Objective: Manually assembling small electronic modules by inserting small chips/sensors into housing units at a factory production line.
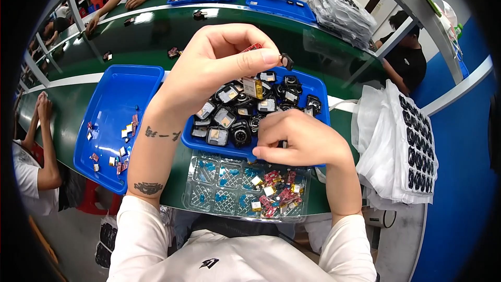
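Note:
My left hand (229,57) is raised over a blue tray (324,91), its thumb and fingers pinched on a small red circuit board (252,47). A silver and yellow battery (253,87) hangs below it, and a small black part (286,62) sticks out past the thumb tip. Black watch cases (224,117) fill the tray, several showing pale insides. Over the tray's near right side, my right hand (302,136) has curled fingers; what they hold, if anything, is hidden. Closer to me lies a clear compartment tray (190,190) with blue bits (224,177) and red boards with batteries (271,198).
To the left, another blue tray (112,104) holds scattered boards and batteries. A green conveyor (229,18) runs beyond, carrying a few parts. Stacked black-celled trays in white wrapping (389,146) stand at right. Co-workers sit across and at both sides; metal posts (454,91) frame the bench.

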A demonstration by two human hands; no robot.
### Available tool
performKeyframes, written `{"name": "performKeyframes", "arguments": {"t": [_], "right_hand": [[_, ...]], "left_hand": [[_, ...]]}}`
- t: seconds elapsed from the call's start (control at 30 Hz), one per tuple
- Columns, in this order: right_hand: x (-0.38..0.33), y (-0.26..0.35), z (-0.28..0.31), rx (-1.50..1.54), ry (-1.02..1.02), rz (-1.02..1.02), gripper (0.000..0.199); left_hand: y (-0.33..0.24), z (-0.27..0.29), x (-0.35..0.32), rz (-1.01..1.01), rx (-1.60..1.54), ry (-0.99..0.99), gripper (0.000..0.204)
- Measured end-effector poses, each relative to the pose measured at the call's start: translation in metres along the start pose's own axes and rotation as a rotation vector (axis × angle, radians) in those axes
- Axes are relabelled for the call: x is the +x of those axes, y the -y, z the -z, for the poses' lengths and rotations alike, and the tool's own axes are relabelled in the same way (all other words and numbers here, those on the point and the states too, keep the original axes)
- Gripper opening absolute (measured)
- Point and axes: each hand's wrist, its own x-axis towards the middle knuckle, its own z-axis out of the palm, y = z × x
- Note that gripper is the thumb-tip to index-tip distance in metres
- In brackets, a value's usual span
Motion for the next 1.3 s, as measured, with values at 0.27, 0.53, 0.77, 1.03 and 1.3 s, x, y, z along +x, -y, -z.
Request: {"name": "performKeyframes", "arguments": {"t": [0.27, 0.53, 0.77, 1.03, 1.3], "right_hand": [[-0.003, -0.007, -0.007, -0.270, 0.064, -0.240, 0.045], [0.002, -0.027, -0.026, -0.446, -0.008, -0.277, 0.037], [-0.001, -0.024, 0.013, 0.231, -0.211, -0.096, 0.036], [-0.006, -0.015, 0.023, 1.050, -0.554, -0.075, 0.036], [-0.007, -0.004, 0.019, 1.072, -0.585, -0.011, 0.044]], "left_hand": [[-0.001, -0.005, 0.000, 0.010, -0.059, 0.083, 0.013], [0.003, -0.008, 0.000, 0.004, -0.014, 0.055, 0.013], [0.002, -0.011, -0.002, -0.053, 0.024, 0.013, 0.010], [0.003, -0.024, -0.004, -0.183, 0.517, -0.069, 0.007], [0.014, -0.033, -0.002, -0.130, 0.567, -0.210, 0.009]]}}
